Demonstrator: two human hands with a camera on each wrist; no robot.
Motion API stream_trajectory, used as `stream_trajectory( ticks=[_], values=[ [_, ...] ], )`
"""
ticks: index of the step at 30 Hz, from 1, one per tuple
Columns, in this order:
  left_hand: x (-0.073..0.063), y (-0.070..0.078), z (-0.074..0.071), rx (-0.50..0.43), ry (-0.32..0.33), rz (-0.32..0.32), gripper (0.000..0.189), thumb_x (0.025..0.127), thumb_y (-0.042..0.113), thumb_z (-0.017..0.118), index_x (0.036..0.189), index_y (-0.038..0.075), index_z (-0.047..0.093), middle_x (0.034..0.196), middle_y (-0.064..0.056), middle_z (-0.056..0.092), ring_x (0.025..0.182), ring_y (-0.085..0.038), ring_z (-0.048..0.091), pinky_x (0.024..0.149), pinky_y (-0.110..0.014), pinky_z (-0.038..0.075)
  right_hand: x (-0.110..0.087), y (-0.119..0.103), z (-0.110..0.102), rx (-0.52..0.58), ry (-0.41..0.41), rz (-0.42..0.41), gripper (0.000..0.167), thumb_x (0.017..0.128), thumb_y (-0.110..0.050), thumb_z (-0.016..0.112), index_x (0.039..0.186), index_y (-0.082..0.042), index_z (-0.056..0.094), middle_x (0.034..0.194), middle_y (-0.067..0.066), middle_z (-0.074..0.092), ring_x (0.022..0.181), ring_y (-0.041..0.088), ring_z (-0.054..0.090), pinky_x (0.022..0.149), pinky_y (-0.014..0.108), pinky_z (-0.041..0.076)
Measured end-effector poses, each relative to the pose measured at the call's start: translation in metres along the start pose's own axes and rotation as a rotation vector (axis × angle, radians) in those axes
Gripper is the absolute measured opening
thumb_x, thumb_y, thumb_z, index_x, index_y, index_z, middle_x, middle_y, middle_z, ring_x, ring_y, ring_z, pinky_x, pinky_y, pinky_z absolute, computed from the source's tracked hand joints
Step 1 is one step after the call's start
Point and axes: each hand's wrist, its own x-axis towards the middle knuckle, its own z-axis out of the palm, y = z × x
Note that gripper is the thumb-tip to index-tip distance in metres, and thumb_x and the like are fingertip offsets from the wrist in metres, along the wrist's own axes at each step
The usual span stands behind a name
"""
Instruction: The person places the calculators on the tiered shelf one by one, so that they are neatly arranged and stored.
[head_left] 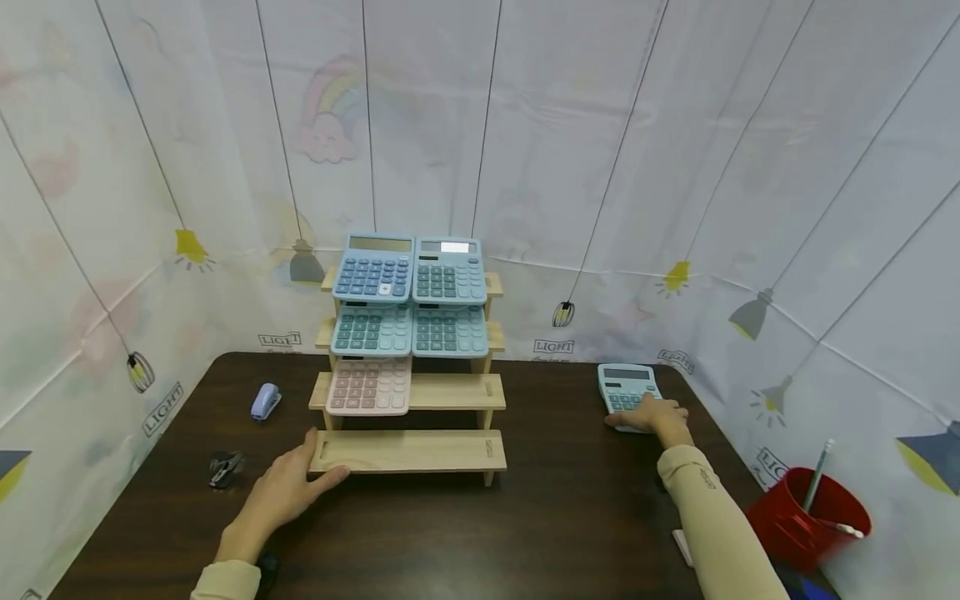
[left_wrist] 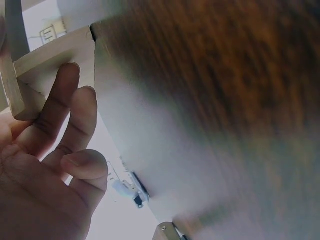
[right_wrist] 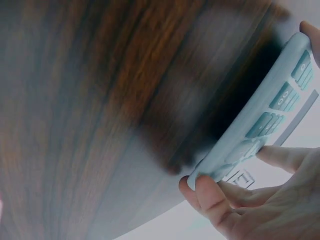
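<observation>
My left hand (head_left: 277, 492) holds the left end of the lowest step of a four-step wooden stand (head_left: 450, 450), thumb along its front edge. In the left wrist view, fingers (left_wrist: 62, 90) lie against the stand's side piece. Far to the right, my right hand (head_left: 660, 418) grips a pale blue-green calculator (head_left: 628, 377) near its lower edge. In the right wrist view this calculator (right_wrist: 250, 115) has fingers and thumb at opposite ends of its near edge, with dark shadow beneath. Two blue calculators (head_left: 375, 268) fill the top step, two blue-green ones (head_left: 450, 333) the second, one pink calculator (head_left: 369, 387) the third's left half.
A lilac stapler (head_left: 266, 402) and a small black object (head_left: 223, 469) lie left of the stand on the dark wooden table (head_left: 570, 500). Near the right edge stands a red cup (head_left: 795, 517) with pencils. A patterned curtain (head_left: 570, 150) surrounds the table's back and sides.
</observation>
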Motion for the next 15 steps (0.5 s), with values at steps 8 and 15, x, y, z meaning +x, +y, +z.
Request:
stream_trajectory(
  ticks=[8, 15],
  values=[
    [-0.001, -0.001, 0.0, -0.01, 0.001, 0.004, 0.114, 0.089, 0.075, 0.053, 0.156, -0.01, 0.018, 0.151, -0.036, 0.041, 0.135, -0.052, 0.047, 0.1, -0.064, 0.046, -0.017, -0.011, 0.011, 0.002, 0.047, -0.067, 0.12, 0.083, -0.072, 0.059, 0.152, 0.018, 0.018, 0.137, 0.058, 0.026, 0.125, 0.076, 0.029, 0.106, 0.077, 0.027],
    [0.0, -0.002, 0.002, -0.002, -0.007, 0.002, 0.115, 0.089, 0.076, 0.052, 0.156, -0.01, 0.018, 0.151, -0.037, 0.039, 0.135, -0.053, 0.047, 0.1, -0.064, 0.045, -0.041, -0.024, 0.019, 0.089, 0.116, -0.104, 0.122, 0.081, -0.076, 0.059, 0.152, 0.015, 0.02, 0.139, 0.057, 0.024, 0.124, 0.075, 0.028, 0.101, 0.077, 0.035]
  ],
)
